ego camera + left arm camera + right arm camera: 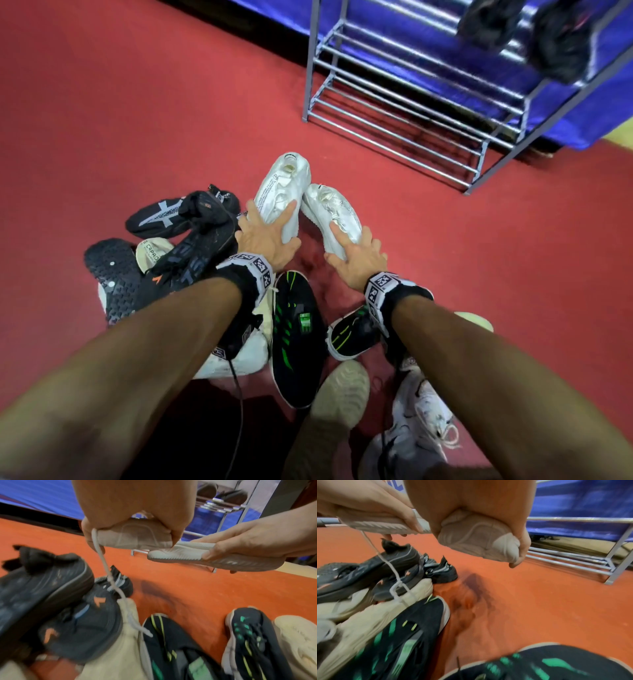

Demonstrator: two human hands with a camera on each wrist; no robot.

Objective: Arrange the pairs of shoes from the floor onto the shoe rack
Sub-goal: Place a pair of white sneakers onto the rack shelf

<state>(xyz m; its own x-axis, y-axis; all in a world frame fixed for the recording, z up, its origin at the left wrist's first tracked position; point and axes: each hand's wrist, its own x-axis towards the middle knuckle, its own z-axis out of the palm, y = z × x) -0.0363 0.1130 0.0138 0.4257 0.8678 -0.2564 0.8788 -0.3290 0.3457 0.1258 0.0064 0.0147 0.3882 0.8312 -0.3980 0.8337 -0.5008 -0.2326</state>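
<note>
Each hand holds one shoe of a white pair above the red floor. My left hand (265, 233) grips the heel end of the left white shoe (281, 192), whose loose lace (106, 566) dangles onto the pile below. My right hand (356, 253) grips the heel end of the right white shoe (332, 209). In the left wrist view, the left hand (133, 513) clamps the heel (135, 536). In the right wrist view, the right hand (471, 500) wraps the other heel (477, 543). The metal shoe rack (411, 102) stands ahead to the right, its lower shelves bare.
A dark pair (555, 41) sits on an upper rack shelf. On the floor below my arms lie several black shoes (178, 240), a black and green pair (298, 339), white sneakers (418, 421) and a beige shoe (342, 390). Blue fabric (445, 44) hangs behind the rack.
</note>
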